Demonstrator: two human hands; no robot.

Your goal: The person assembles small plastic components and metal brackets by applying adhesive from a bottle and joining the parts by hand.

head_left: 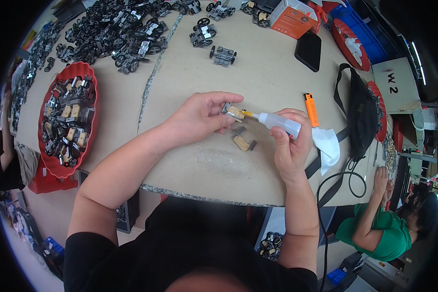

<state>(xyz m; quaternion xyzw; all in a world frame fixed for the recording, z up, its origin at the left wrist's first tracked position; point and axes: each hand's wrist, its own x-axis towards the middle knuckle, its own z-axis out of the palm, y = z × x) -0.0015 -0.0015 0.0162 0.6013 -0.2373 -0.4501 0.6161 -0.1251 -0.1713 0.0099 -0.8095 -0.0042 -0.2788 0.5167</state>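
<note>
My left hand (207,114) pinches a small toy car part (235,112), tan and grey-black, between thumb and fingers above the table. My right hand (295,141) is wrapped round a translucent white squeeze bottle (279,123), tilted with its yellow tip pointing left. That tip reaches the tan part or lies right beside it; I cannot tell whether they touch. Just below the two hands, a second tan and dark toy car part (242,142) lies on the worktable (199,165).
A scalloped red tray (95,117) of similar parts stands left. Black wheeled toy chassis (117,41) pile up at the back left. On the right lie an orange lighter (311,110), white cloth (327,148), black phone (308,51) and black bag (362,109). A person in green (382,231) works farther right.
</note>
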